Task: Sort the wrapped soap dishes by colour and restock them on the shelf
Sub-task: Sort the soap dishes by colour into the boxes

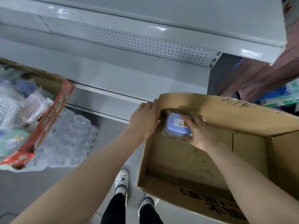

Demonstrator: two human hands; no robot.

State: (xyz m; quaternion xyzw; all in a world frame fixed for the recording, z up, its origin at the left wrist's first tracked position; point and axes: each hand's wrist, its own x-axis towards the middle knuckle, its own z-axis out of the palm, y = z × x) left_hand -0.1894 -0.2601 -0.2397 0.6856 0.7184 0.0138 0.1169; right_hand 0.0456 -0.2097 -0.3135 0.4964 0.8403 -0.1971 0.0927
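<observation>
A blue soap dish point(175, 125) in clear wrap lies in the far left corner of a large brown cardboard box point(186, 160). My right hand point(198, 132) reaches into that box, its fingers curled over the dish's right side. My left hand point(145, 118) grips the box's left wall at its top corner, thumb inside. A second box with red print point(48, 117) at the left holds several wrapped soap dishes, among them white point(7, 110), pink point(33, 107) and green point(13, 140) ones. Grey metal shelves point(129, 75) run across in front of me.
A pack of clear plastic bottles point(69, 139) lies on the floor under the left box. My feet in white shoes point(122, 179) stand between the two boxes. Brown sacks and blue-green packs point(278, 94) fill the right edge beyond the shelf's end.
</observation>
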